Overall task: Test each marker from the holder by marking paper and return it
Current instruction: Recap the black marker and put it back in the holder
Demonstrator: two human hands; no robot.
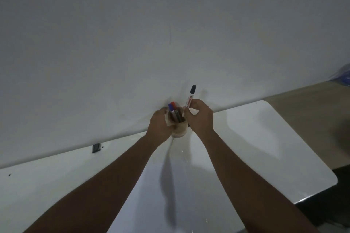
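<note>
A small beige holder [180, 128] stands on the white table [265, 147] near the wall. My left hand [161, 126] wraps around its left side. Inside it stand a blue-capped marker [171, 110], a red-capped marker [173, 104] and a darker one. My right hand [199, 117] pinches a white marker with a black cap [190, 96], held upright just above the holder's right rim. A sheet of white paper [180, 185] lies on the table below the holder, between my forearms.
A plain white wall [170, 34] rises right behind the holder. A small black fitting [96, 147] sits at the table's back edge on the left. Beyond the table's rounded right corner are a tan floor [312, 111] and a blue object [343, 77].
</note>
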